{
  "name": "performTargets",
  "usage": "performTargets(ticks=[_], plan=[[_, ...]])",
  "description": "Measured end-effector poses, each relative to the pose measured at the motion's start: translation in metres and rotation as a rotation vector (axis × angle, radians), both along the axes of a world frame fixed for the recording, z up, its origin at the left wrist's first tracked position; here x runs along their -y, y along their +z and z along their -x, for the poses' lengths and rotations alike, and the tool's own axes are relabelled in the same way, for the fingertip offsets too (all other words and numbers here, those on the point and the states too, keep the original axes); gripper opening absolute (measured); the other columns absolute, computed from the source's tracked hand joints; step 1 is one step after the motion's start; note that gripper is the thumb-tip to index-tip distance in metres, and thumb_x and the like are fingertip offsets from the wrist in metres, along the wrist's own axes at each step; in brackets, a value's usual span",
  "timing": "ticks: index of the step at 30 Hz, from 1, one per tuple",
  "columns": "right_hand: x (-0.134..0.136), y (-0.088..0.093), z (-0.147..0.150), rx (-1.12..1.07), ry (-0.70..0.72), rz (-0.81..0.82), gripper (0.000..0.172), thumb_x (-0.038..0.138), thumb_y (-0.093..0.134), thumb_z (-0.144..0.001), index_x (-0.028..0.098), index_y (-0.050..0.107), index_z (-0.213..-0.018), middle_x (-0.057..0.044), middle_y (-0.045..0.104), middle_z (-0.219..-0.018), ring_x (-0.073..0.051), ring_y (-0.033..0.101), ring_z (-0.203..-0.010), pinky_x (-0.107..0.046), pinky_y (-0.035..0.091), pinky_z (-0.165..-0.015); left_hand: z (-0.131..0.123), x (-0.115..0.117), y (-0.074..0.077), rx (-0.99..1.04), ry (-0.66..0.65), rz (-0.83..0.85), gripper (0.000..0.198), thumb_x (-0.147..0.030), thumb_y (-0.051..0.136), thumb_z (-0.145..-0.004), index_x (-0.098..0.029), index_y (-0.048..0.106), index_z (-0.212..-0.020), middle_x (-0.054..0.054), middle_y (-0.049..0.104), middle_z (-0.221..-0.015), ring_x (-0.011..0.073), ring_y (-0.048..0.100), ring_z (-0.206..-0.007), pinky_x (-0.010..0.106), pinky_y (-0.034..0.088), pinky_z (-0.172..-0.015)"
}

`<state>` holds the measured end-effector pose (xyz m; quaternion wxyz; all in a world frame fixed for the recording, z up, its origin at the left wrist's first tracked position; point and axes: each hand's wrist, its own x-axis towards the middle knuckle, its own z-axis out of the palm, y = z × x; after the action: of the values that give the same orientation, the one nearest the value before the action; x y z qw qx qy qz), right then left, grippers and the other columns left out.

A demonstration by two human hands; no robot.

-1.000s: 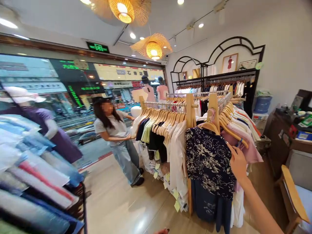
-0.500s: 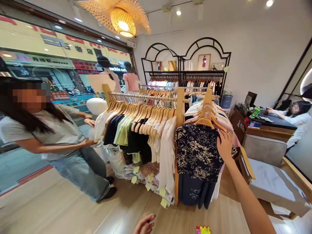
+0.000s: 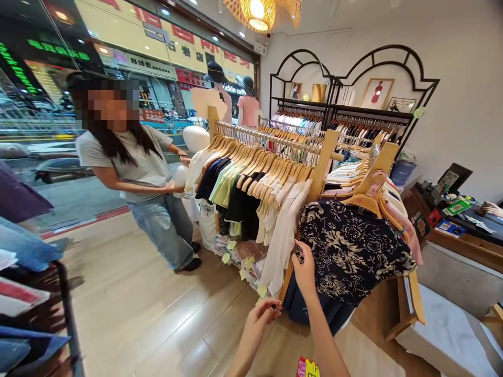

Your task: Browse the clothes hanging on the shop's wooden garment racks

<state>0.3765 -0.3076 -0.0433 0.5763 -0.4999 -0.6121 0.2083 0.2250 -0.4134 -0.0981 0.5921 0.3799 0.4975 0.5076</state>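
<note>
My right hand (image 3: 304, 272) pinches the hem of the navy-and-cream floral blouse (image 3: 353, 251), fingertips closed on the cloth, so it stays within my reach. The blouse hangs from a curved wooden hanger (image 3: 363, 205) at the end of the wooden clothes rack (image 3: 322, 167). My left hand (image 3: 259, 324) sits just below, fingers curled; I cannot tell if they hold anything. Past the rack's pale garments, a person in a grey T-shirt (image 3: 129, 162) reaches in beside yellow sticky notes (image 3: 247, 262).
</note>
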Motion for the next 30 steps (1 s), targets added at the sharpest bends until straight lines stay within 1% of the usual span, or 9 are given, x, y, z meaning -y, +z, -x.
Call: performTargets(ticks=[3, 6, 10, 13, 17, 20, 22, 25, 30], plan=[[-0.007, -0.013, 0.011, 0.004, 0.022, 0.065, 0.045, 0.028, 0.050, -0.088, 0.019, 0.059, -0.131, -0.011, 0.060, -0.133, -0.024, 0.055, -0.125, -0.043, 0.044, -0.110, 0.019, -0.013, -0.004, -0.010, -0.011, 0.018, 0.040, -0.051, 0.072, -0.062, -0.018, 0.073, -0.085, 0.009, 0.076, -0.087, 0.0241, 0.069, -0.081, 0.034, 0.050, -0.076], [-0.019, -0.018, 0.015, 0.038, -0.031, 0.095, 0.045, 0.027, 0.050, -0.088, 0.019, 0.059, -0.131, -0.012, 0.061, -0.132, -0.025, 0.056, -0.124, -0.044, 0.044, -0.109, 0.035, -0.033, -0.010, 0.001, 0.006, 0.024, 0.040, -0.048, 0.070, -0.063, -0.017, 0.073, -0.087, 0.009, 0.077, -0.088, 0.0232, 0.069, -0.081, 0.033, 0.048, -0.074], [-0.046, -0.022, 0.032, 0.116, -0.144, 0.065, 0.048, 0.033, 0.053, -0.090, 0.020, 0.055, -0.136, -0.013, 0.058, -0.137, -0.027, 0.052, -0.130, -0.045, 0.040, -0.113, 0.056, -0.066, -0.024, -0.006, -0.056, 0.025, 0.041, -0.049, 0.069, -0.064, -0.018, 0.073, -0.090, 0.009, 0.077, -0.090, 0.0224, 0.069, -0.080, 0.032, 0.048, -0.073], [-0.077, -0.028, 0.057, 0.147, -0.291, 0.045, 0.058, 0.042, 0.058, -0.091, 0.019, 0.047, -0.143, -0.015, 0.053, -0.144, -0.029, 0.047, -0.135, -0.047, 0.038, -0.114, 0.084, -0.097, -0.032, -0.028, -0.140, 0.040, 0.043, -0.052, 0.071, -0.063, -0.020, 0.073, -0.091, 0.008, 0.078, -0.092, 0.0235, 0.070, -0.081, 0.032, 0.049, -0.073], [-0.116, -0.040, 0.093, 0.204, -0.510, 0.023, 0.073, 0.052, 0.062, -0.088, 0.015, 0.041, -0.147, -0.020, 0.054, -0.142, -0.034, 0.049, -0.132, -0.050, 0.040, -0.111, 0.133, -0.145, -0.029, -0.082, -0.195, -0.009, 0.042, -0.054, 0.070, -0.066, -0.021, 0.073, -0.092, 0.009, 0.078, -0.093, 0.0254, 0.071, -0.084, 0.034, 0.051, -0.075], [-0.131, -0.048, 0.106, 0.281, -0.641, -0.002, 0.069, 0.057, 0.058, -0.091, 0.013, 0.046, -0.143, -0.021, 0.060, -0.134, -0.035, 0.056, -0.123, -0.049, 0.043, -0.106, 0.158, -0.182, -0.019, -0.130, -0.225, -0.074, 0.041, -0.053, 0.068, -0.069, -0.020, 0.073, -0.094, 0.010, 0.078, -0.096, 0.0267, 0.071, -0.087, 0.035, 0.053, -0.077], [-0.135, -0.053, 0.108, 0.335, -0.727, -0.030, 0.067, 0.060, 0.055, -0.092, 0.011, 0.051, -0.138, -0.022, 0.063, -0.129, -0.035, 0.058, -0.119, -0.049, 0.044, -0.104, 0.163, -0.203, -0.012, -0.143, -0.278, -0.128, 0.040, -0.051, 0.067, -0.072, -0.020, 0.073, -0.096, 0.011, 0.077, -0.100, 0.0276, 0.071, -0.090, 0.036, 0.053, -0.078], [-0.137, -0.059, 0.104, 0.367, -0.798, 0.000, 0.063, 0.060, 0.048, -0.095, 0.008, 0.056, -0.131, -0.022, 0.067, -0.118, -0.035, 0.061, -0.112, -0.047, 0.048, -0.097, 0.155, -0.228, -0.001, -0.165, -0.348, -0.251, 0.035, -0.042, 0.064, -0.076, -0.020, 0.072, -0.102, 0.012, 0.075, -0.111, 0.0293, 0.068, -0.106, 0.037, 0.053, -0.085], [-0.142, -0.062, 0.099, 0.363, -0.738, 0.113, 0.046, 0.035, 0.031, -0.099, 0.012, 0.066, -0.116, -0.017, 0.072, -0.108, -0.030, 0.067, -0.101, -0.040, 0.050, -0.090, 0.130, -0.255, 0.020, -0.232, -0.307, -0.392, 0.052, -0.032, 0.060, -0.077, -0.020, 0.063, -0.127, 0.014, 0.062, -0.139, 0.0290, 0.058, -0.127, 0.037, 0.052, -0.091]])
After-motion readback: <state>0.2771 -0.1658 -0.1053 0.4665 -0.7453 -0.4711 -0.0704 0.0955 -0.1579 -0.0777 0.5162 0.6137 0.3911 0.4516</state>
